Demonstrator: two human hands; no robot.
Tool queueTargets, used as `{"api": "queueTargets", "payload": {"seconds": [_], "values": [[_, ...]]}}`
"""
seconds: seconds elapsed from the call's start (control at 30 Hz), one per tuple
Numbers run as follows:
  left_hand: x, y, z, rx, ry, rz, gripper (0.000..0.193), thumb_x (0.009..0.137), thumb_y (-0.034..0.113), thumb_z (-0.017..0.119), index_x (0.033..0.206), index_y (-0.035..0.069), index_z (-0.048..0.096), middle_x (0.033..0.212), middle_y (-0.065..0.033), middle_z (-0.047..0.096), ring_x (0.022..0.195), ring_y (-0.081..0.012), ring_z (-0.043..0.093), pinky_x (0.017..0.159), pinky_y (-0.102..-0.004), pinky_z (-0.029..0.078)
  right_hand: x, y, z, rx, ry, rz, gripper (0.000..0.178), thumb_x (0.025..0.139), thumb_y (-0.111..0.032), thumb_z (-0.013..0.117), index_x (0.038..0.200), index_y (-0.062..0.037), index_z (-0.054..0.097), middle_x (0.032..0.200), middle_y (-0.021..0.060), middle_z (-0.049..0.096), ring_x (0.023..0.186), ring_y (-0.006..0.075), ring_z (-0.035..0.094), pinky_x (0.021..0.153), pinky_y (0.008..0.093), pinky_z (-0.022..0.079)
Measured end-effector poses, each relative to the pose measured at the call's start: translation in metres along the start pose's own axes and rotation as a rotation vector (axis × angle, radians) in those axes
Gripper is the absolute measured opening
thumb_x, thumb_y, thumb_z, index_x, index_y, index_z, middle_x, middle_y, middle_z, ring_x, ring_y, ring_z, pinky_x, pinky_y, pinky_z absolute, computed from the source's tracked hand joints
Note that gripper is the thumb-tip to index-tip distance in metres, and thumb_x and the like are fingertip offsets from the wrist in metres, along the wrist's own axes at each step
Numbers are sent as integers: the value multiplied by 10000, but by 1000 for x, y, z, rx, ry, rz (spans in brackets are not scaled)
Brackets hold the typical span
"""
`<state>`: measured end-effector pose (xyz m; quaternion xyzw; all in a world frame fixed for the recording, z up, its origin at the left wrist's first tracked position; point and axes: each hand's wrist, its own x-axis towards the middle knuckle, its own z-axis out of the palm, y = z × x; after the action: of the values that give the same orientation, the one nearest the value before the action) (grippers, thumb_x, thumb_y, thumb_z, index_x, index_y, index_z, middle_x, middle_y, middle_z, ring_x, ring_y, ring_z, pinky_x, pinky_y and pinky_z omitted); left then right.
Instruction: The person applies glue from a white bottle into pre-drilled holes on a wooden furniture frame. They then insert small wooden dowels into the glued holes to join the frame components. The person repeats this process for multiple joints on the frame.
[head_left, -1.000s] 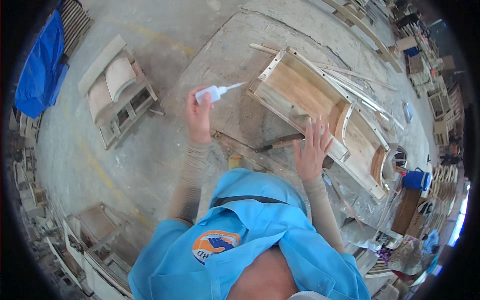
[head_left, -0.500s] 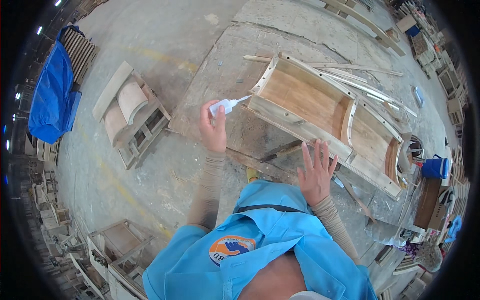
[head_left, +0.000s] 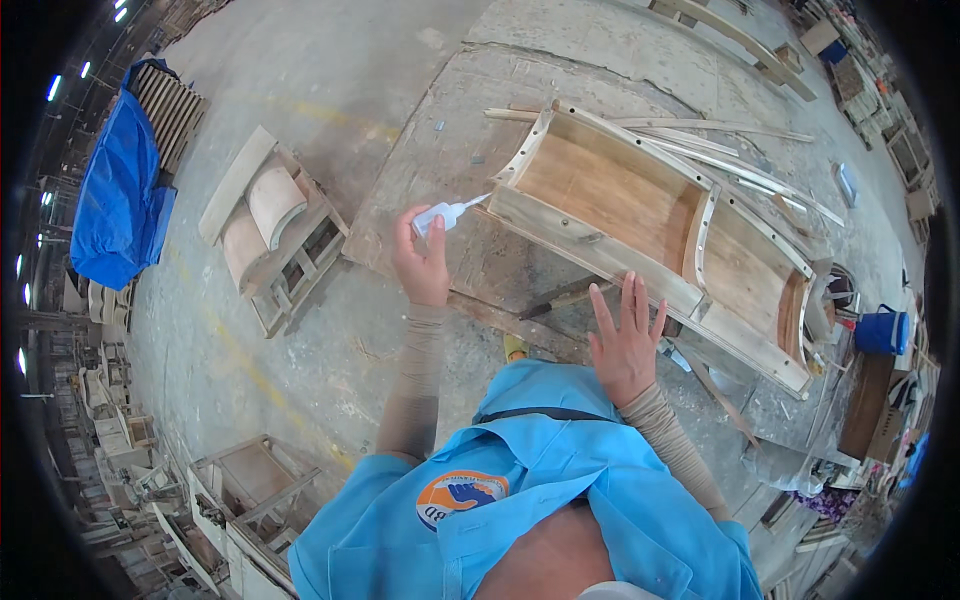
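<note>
My left hand (head_left: 424,262) is closed around a small white squeeze bottle (head_left: 436,218). The bottle lies tilted, and its thin nozzle points right to the left end of a wooden frame (head_left: 600,248); whether the tip touches the wood I cannot tell. This long frame has two curved, panelled bays and dark holes along its pale rails. My right hand (head_left: 627,345) is open, fingers spread, with its fingertips at the frame's near side board. Nothing shows in it.
Loose wooden strips (head_left: 730,128) lie behind the frame. A dark-handled tool (head_left: 537,311) sits under its near side. Left on the floor stands a curved wooden piece (head_left: 270,225), with a blue tarp (head_left: 120,190) beyond. A blue bucket (head_left: 880,330) stands at right.
The view has shifted slightly. My right hand has slid a little left along the frame's near side. The bottle stays in my left hand, its nozzle still at the frame's left end.
</note>
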<state>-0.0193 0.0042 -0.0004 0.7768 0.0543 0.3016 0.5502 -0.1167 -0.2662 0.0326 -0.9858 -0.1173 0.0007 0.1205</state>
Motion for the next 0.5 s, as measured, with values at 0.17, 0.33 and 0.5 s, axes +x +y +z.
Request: {"api": "queueTargets", "payload": {"seconds": [0.17,0.33,0.5], "values": [[-5,14,-8,38,2,-8,203,879,122,604,1027,-8,560,947,-84,588,894,-166,570,802,-294,447,-1,3,4,15,2,-1,710,765,-199,646,1410,-208,352,1501,220,150,1404,342,130,1096,577,71],[-4,9,-9,69,24,50,203,872,132,618,1014,-4,567,931,-81,593,884,-174,571,799,-301,446,-2,2,3,18,-13,-5,697,767,-209,649,1403,-201,362,1500,224,145,1405,349,124,1095,580,66],[4,12,2,80,29,37,219,899,171,603,1042,12,556,969,-59,587,912,-139,567,802,-274,443,-3,3,5,5,-11,-12,674,770,-219,649,1389,-190,383,1503,222,135,1406,351,121,1095,582,61]]}}
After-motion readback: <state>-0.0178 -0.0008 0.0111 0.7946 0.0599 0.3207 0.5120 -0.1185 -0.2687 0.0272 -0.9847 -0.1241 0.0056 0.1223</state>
